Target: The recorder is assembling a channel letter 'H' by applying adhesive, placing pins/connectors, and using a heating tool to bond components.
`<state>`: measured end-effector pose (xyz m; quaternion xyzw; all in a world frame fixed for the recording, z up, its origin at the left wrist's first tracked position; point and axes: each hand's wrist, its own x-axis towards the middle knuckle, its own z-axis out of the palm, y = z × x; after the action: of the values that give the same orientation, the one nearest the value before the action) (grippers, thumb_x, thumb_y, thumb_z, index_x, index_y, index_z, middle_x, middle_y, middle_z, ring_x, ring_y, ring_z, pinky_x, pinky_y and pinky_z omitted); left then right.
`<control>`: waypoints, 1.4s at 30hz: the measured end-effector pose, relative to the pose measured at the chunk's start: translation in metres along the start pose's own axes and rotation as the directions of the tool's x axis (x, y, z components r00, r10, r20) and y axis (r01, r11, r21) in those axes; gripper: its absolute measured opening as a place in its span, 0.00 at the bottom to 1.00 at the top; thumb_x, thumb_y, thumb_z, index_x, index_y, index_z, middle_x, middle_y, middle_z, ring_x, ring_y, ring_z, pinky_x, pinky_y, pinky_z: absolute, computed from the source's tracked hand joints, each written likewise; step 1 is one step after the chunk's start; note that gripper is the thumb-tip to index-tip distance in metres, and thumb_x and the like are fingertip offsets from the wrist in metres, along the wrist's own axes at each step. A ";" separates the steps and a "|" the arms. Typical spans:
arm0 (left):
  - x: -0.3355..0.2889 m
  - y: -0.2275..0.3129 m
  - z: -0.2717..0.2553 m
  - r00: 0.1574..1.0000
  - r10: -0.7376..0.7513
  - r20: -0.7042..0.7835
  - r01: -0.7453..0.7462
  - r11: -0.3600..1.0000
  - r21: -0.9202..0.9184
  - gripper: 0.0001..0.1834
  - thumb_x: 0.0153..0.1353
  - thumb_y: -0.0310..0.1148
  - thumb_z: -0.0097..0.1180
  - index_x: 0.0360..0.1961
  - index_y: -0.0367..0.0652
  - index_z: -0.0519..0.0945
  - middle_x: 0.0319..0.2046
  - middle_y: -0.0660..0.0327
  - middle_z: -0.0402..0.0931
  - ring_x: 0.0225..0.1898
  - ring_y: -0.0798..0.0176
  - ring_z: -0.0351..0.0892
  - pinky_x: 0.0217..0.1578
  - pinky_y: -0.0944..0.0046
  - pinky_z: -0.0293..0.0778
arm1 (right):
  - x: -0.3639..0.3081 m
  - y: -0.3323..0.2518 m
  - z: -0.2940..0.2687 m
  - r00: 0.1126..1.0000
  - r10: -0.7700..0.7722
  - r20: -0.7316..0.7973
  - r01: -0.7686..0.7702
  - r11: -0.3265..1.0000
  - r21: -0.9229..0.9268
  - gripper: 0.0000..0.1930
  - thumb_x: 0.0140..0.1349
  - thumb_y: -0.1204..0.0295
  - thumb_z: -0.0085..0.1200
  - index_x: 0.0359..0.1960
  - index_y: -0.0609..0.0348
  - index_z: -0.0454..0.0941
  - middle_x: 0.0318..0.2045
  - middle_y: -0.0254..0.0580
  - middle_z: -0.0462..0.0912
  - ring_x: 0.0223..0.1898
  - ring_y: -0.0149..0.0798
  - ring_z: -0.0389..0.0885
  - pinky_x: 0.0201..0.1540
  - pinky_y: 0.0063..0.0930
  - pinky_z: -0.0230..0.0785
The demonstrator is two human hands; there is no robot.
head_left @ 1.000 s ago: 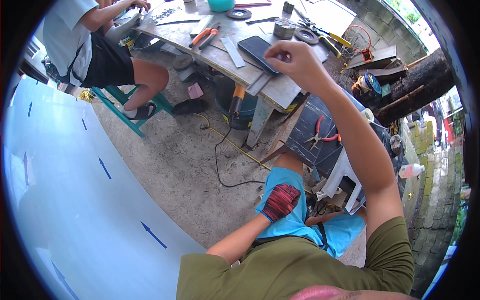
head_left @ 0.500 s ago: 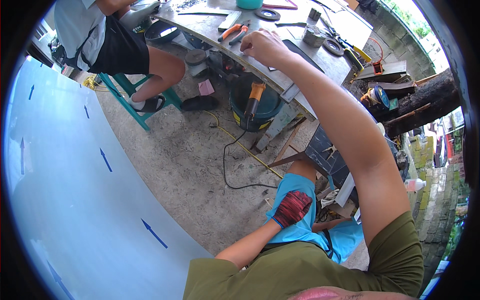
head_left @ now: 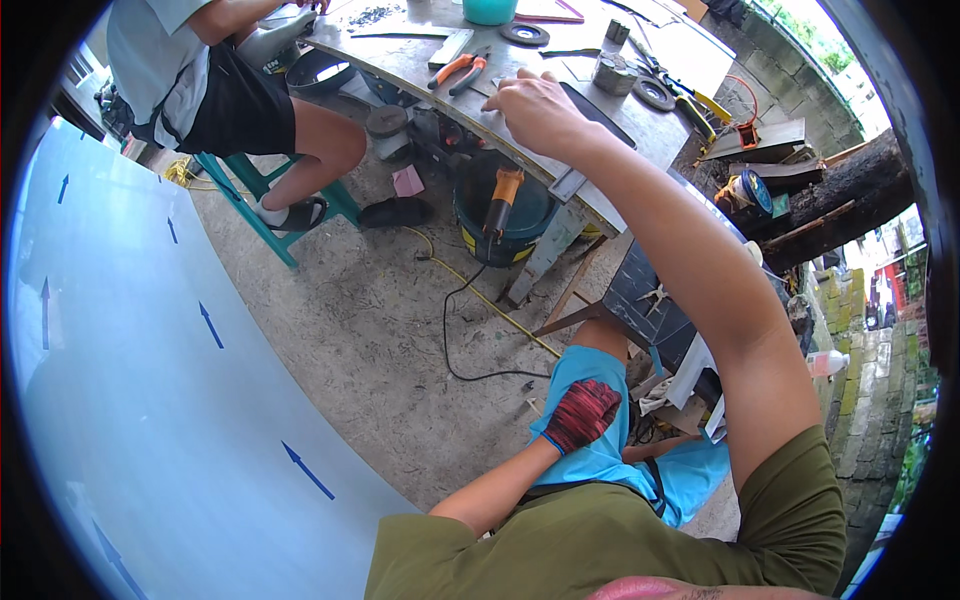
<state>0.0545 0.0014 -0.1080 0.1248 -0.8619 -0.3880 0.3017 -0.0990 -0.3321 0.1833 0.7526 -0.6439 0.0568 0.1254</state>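
My right hand [head_left: 540, 112], bare, is over the near edge of the worktable [head_left: 405, 55]. Its fingers are bent and slightly apart, with nothing visible in them. Just left of it lie orange-handled pliers [head_left: 462, 70], and beside the wrist is a dark flat piece [head_left: 598, 115]. My left hand [head_left: 583, 415] wears a red-and-black knit glove. It rests on my thigh over blue shorts, fingers lying loosely on the cloth and holding nothing that I can see.
A power tool with an orange body [head_left: 503, 200] hangs by a dark bucket [head_left: 470, 215], its cord on the floor. Cutting discs [head_left: 524, 34], metal blocks [head_left: 613, 72] and a teal container [head_left: 489, 10] stand on the table. Another person [head_left: 235, 90] sits at left, near a large pale-blue panel [head_left: 150, 350].
My right hand has shifted slightly downward in the picture, and its fingers look more stretched out. The view has moved a little. My left hand stays on my thigh.
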 end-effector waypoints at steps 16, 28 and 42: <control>0.000 0.003 -0.003 0.999 -0.026 0.021 0.026 0.999 0.032 0.12 0.63 0.39 0.65 0.45 0.49 0.86 0.41 0.54 0.83 0.47 0.44 0.82 0.53 0.44 0.76 | -0.004 0.001 -0.002 0.999 0.019 0.028 -0.017 0.997 -0.076 0.11 0.70 0.72 0.59 0.48 0.46 0.93 0.48 0.35 0.90 0.58 0.40 0.81 0.59 0.44 0.69; 0.001 0.003 -0.001 0.998 -0.032 0.052 0.028 0.997 0.069 0.12 0.64 0.39 0.64 0.46 0.48 0.86 0.41 0.52 0.83 0.46 0.43 0.82 0.52 0.44 0.76 | -0.003 -0.008 -0.013 0.988 0.070 0.137 -0.065 0.997 -0.043 0.20 0.69 0.80 0.55 0.56 0.44 0.91 0.53 0.36 0.89 0.61 0.41 0.80 0.62 0.43 0.67; 0.001 0.003 -0.003 0.998 -0.044 0.051 0.042 0.998 0.041 0.12 0.65 0.40 0.62 0.46 0.48 0.85 0.41 0.51 0.83 0.47 0.42 0.81 0.53 0.43 0.75 | -0.008 -0.012 -0.021 0.993 0.048 0.107 -0.044 0.998 -0.042 0.22 0.65 0.83 0.57 0.57 0.49 0.90 0.51 0.40 0.89 0.60 0.43 0.80 0.59 0.44 0.68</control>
<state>0.0561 0.0012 -0.1038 0.1392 -0.8742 -0.3802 0.2680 -0.0863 -0.3173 0.2004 0.7371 -0.6678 0.0063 0.1038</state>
